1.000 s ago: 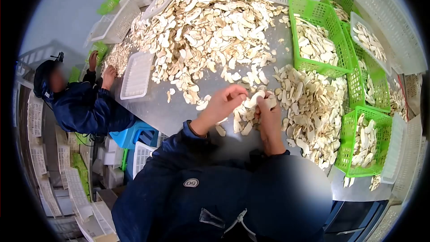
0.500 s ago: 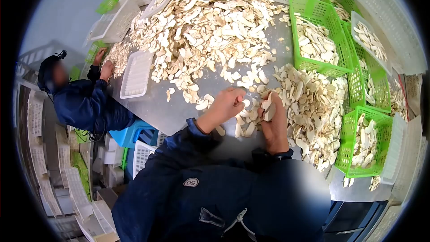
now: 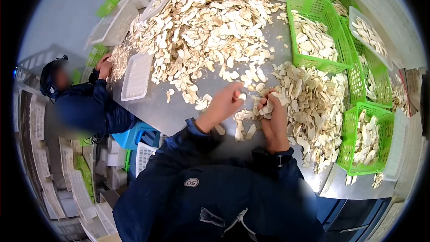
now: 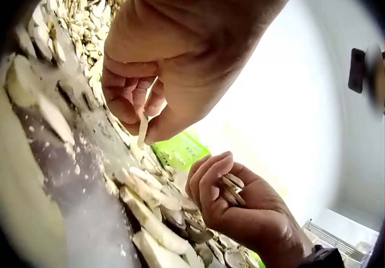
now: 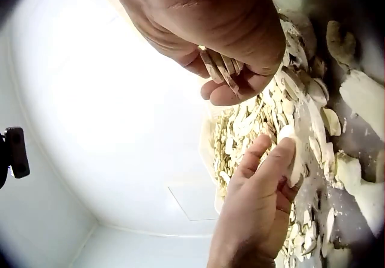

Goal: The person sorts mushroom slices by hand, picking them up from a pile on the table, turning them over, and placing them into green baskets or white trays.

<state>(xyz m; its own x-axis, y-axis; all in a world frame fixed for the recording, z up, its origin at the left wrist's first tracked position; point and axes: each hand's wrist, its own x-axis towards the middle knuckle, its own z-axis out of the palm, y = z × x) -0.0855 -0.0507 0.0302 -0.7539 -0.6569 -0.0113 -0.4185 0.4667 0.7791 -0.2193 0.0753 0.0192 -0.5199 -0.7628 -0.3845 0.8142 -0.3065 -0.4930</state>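
My left hand [image 3: 220, 108] is raised over the table and pinches one pale mushroom slice [image 4: 143, 130] between thumb and fingertips. The same slice [image 5: 291, 150] shows at its fingertips in the right wrist view. To its right, my right hand [image 3: 276, 122] curls its fingers round several mushroom slices [image 5: 220, 66], stacked in the palm. Their edges [image 4: 231, 190] stick out between the fingers in the left wrist view. Loose slices [image 3: 244, 125] lie on the metal table between and below the hands. A dense heap of slices [image 3: 313, 107] lies just right of the right hand.
A large heap of slices [image 3: 210, 27] covers the table's far part. Green baskets [image 3: 322, 65] with slices line the right side, near a white tray [image 3: 368, 36]. An upturned-looking white tray [image 3: 135, 76] lies left. Another person [image 3: 85, 103] works at the left edge.
My left hand has drawn back slightly left from the right hand, a slice now at its fingertips. My right hand has turned and curled round its slices. The other person's hands have come together.
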